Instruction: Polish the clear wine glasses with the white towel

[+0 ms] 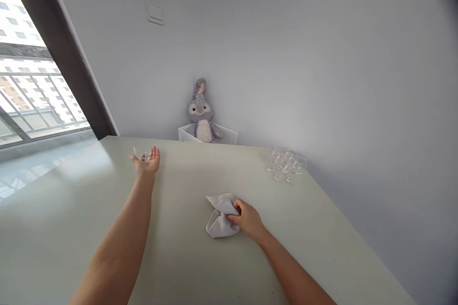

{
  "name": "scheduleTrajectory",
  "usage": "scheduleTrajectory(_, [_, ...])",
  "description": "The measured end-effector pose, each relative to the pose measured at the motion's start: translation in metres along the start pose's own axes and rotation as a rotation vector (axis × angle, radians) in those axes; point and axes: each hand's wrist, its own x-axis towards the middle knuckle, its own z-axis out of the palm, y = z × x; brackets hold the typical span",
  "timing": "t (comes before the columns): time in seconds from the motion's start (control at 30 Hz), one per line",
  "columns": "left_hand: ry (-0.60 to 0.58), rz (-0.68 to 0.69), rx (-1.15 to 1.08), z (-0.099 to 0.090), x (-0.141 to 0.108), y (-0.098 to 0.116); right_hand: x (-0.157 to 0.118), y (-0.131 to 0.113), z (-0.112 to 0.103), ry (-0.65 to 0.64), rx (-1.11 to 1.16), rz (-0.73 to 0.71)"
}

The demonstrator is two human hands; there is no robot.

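On the left side of the table, my left hand (146, 159) reaches far forward with its palm turned up and its fingers apart. A small clear glass (135, 150) shows faintly at those fingers; its outline is hard to make out, and whether the hand touches it I cannot tell. Nearer to me, my right hand (246, 218) pinches a crumpled pale grey cloth (222, 228) between thumb and fingers. The cloth rests on the table, partly folded.
Several clear stemmed glasses (285, 164) stand clustered at the table's (186, 267) back right, near the wall. Behind the far edge, a grey plush toy (203, 128) sits in a white perforated basket (229, 136). A window (39, 81) is at left.
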Motion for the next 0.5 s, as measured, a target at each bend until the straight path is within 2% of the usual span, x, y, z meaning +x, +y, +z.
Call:
scheduleTrajectory(0.1, [-0.026, -0.019, 0.087, 0.001, -0.014, -0.010, 0.003, 0.004, -0.001, 0.040, 0.264, -0.020])
scheduleTrajectory(0.23, [-0.147, -0.128, 0.247, 0.006, -0.052, -0.046, 0.006, 0.003, -0.002, 0.203, 0.715, 0.054])
scheduleTrajectory(0.3, [-0.259, -0.220, 0.316, 0.007, -0.078, -0.069, 0.006, -0.001, -0.005, 0.180, 1.024, 0.169])
scheduleTrajectory(0.37, [-0.385, -0.292, 0.402, 0.006, -0.105, -0.089, 0.004, -0.007, -0.010, 0.077, 1.271, 0.357])
scheduleTrajectory(0.43, [-0.501, -0.313, 0.456, 0.001, -0.130, -0.105, 0.002, -0.015, -0.017, 0.025, 1.363, 0.543])
scheduleTrajectory(0.5, [-0.605, -0.294, 0.491, -0.008, -0.150, -0.118, 0.001, -0.023, -0.026, 0.110, 1.367, 0.578])
